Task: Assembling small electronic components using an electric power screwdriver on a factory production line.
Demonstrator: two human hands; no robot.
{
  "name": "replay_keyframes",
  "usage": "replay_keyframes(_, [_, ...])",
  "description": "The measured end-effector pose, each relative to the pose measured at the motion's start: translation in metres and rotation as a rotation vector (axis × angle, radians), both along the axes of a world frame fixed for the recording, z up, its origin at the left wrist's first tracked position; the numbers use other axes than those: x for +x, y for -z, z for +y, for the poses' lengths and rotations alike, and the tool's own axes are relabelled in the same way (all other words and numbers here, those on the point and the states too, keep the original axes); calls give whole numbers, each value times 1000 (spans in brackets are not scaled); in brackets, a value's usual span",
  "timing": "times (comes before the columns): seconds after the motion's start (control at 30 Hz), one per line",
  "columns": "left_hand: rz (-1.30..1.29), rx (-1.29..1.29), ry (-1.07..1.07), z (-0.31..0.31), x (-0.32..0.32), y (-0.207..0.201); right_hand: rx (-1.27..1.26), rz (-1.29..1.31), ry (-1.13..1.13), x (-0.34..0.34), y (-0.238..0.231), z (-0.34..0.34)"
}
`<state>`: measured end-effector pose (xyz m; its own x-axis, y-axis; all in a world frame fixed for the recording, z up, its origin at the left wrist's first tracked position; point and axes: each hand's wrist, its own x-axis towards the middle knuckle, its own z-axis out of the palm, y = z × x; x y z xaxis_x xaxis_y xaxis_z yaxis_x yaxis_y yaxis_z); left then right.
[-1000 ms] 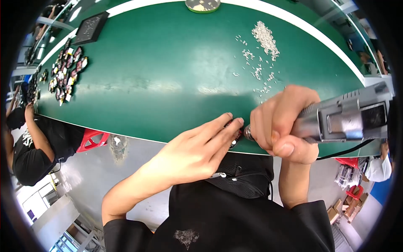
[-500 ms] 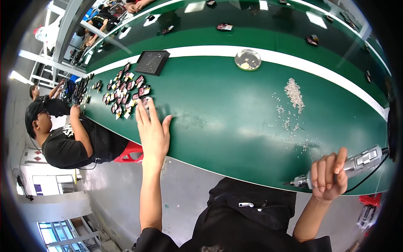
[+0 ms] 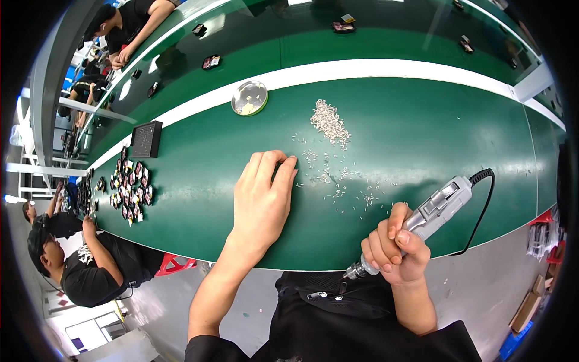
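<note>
My right hand [image 3: 395, 247] is wrapped round a silver-grey electric screwdriver [image 3: 437, 208], its bit end pointing down and left over the table's near edge. My left hand [image 3: 260, 196] hovers over the green table [image 3: 205, 199], fingers curled and thumb tip close to the index fingertip. Whatever may be pinched there is hidden. Just right of that hand, small silver screws [image 3: 325, 175] lie scattered, and behind them is a dense heap of the same screws [image 3: 330, 123]. Farther left sits a cluster of small black parts [image 3: 129, 190] with pink and yellow bits.
A round shallow dish [image 3: 249, 98] with pale pieces stands by the white ledge [image 3: 362, 67]. Left of it is a black tray [image 3: 146, 139]. Beyond the ledge, several black parts [image 3: 344, 25] lie on another green surface. A co-worker [image 3: 90, 253] sits at the left.
My left hand has left the black parts and moved right to beside the screws, its spread fingers now curled. The screwdriver is tilted more steeply and closer to my body. The view has turned right.
</note>
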<state>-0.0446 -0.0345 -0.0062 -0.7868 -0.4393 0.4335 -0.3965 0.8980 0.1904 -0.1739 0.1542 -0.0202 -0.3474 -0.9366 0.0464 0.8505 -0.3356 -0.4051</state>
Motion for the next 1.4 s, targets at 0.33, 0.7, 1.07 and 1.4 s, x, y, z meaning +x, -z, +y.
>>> replay_keyframes(0.33, [-63, -41, 138, -6, -3, -6, 36, -3, -31, -3, 0, 7])
replay_keyframes(0.7, [650, 1415, 84, 96, 38, -7, -249, 126, 98, -14, -42, -6])
replay_keyframes(1.07, [876, 1709, 272, 107, 47, -4, -248, 68, 285, 8, -57, -24])
replay_keyframes(1.4, [810, 1667, 220, 106, 46, -8, -226, 116, 266, 6, -57, -22])
